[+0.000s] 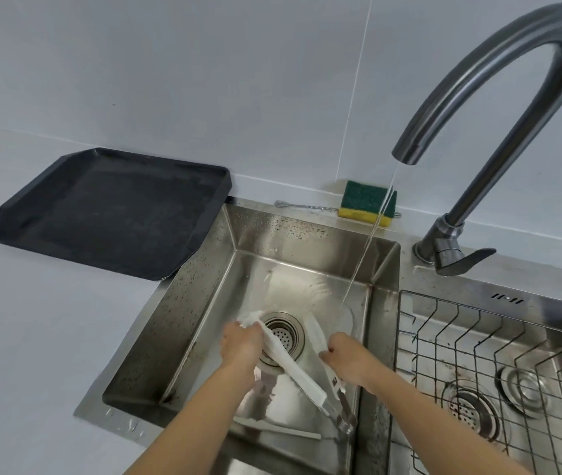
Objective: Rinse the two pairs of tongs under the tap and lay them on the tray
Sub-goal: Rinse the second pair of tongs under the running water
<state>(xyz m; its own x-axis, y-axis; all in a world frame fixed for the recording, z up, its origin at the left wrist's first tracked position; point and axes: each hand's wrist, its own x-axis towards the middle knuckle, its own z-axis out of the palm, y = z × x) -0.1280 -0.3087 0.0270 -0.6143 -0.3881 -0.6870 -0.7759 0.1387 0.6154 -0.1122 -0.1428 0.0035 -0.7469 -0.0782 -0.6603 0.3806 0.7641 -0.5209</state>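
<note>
L hand (242, 344) & R hand (344, 358) partly cover tongs (294, 367) arms.

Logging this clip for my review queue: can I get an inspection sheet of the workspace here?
Surface: pale countertop around a wet steel sink.
Job's things: tongs with white heads, low in the left basin, held spread; black tray on the counter left of the sink, nothing on it; tap running, stream landing just past the tongs; white strip on the basin floor, possibly the second pair, cannot tell.
Clutter: green-and-yellow sponge and a thin wire tool on the back rim.
Grips: left hand grips one tong arm; right hand grips the other.
Cables: nothing seen.
Surroundings: wire rack in the right basin; pale tiled wall.
</note>
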